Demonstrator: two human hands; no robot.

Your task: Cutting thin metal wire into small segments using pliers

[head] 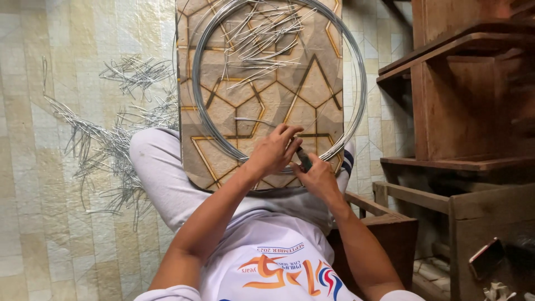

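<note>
A patterned board rests on my knees, with a large coil of silver wire lying on it. My left hand pinches the wire at the coil's near edge. My right hand sits just beside it, gripping a dark-handled cutting tool whose tip meets the wire. Several short cut wire pieces lie scattered at the far end of the board, and one curved piece lies near the middle.
A large heap of cut wire pieces lies on the tiled floor at the left. Wooden shelving stands at the right, with a low wooden stool under me. A phone lies at the bottom right.
</note>
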